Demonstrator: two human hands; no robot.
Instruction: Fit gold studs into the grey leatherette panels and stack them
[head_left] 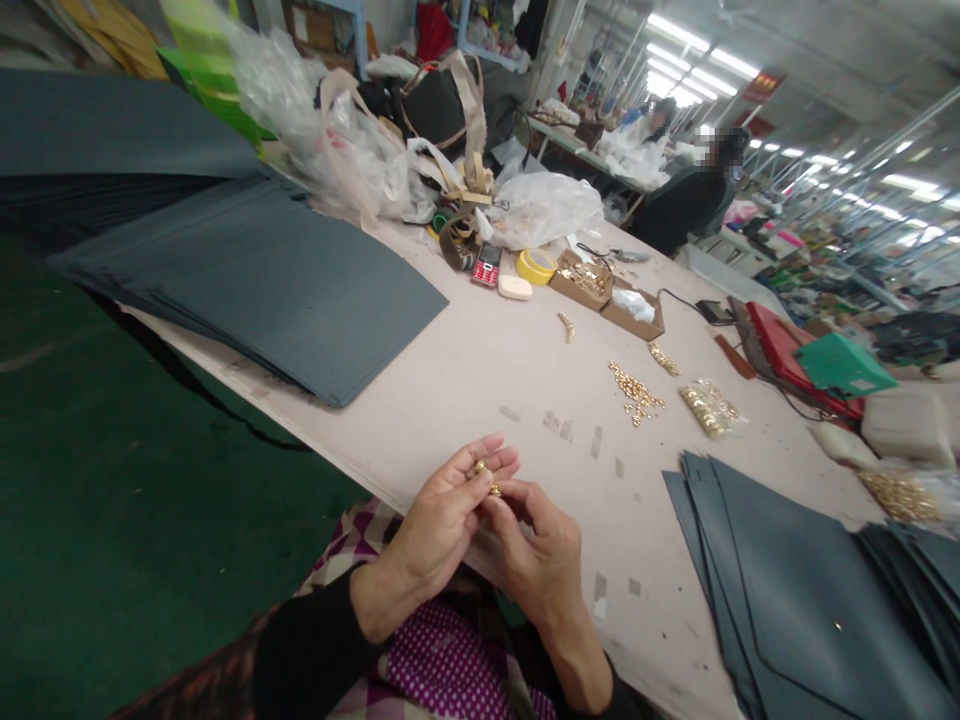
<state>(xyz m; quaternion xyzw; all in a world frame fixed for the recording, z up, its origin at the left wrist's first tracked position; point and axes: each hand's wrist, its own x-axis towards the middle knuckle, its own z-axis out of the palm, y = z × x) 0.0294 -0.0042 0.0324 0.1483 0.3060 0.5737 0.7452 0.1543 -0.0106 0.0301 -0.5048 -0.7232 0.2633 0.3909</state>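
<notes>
Close together over the table's front edge, my two hands meet. In my left hand, small gold-coloured metal pieces lie between thumb and fingers; their exact kind is too small to make out. My right hand pinches at another gold piece beside the left thumb. Farther out on the table is a loose pile of gold metal pieces. Two short rows of gold pieces lie beyond it, and a clear bag of gold pieces sits to the right.
Dark grey sheets are stacked at left and at right. Along the back stand cardboard boxes, yellow tape, a red phone and plastic bags. A person sits beyond the table.
</notes>
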